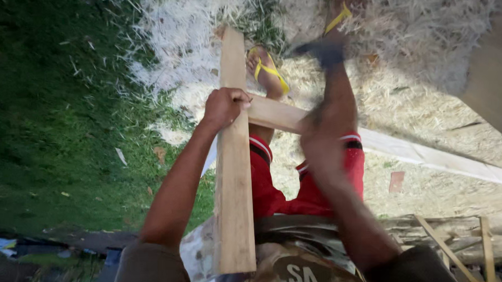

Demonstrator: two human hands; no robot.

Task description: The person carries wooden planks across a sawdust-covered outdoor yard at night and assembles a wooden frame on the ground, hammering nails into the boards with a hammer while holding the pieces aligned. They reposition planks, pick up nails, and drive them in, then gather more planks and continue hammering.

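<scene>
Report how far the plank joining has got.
Done: the upright plank is laid across the long plank. In hand: the left hand steadies the crossing while the right hand, blurred, swings a hammer. Left: whether any nail is driven cannot be seen.

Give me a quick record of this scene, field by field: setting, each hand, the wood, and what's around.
setting: outdoors, grass beside pale wood shavings
left hand: grips the upright plank near where it crosses the long plank
right hand: motion-blurred, holding a dark hammer
clothing: red shorts, yellow sandals
nearby: wooden frame at lower right
</scene>
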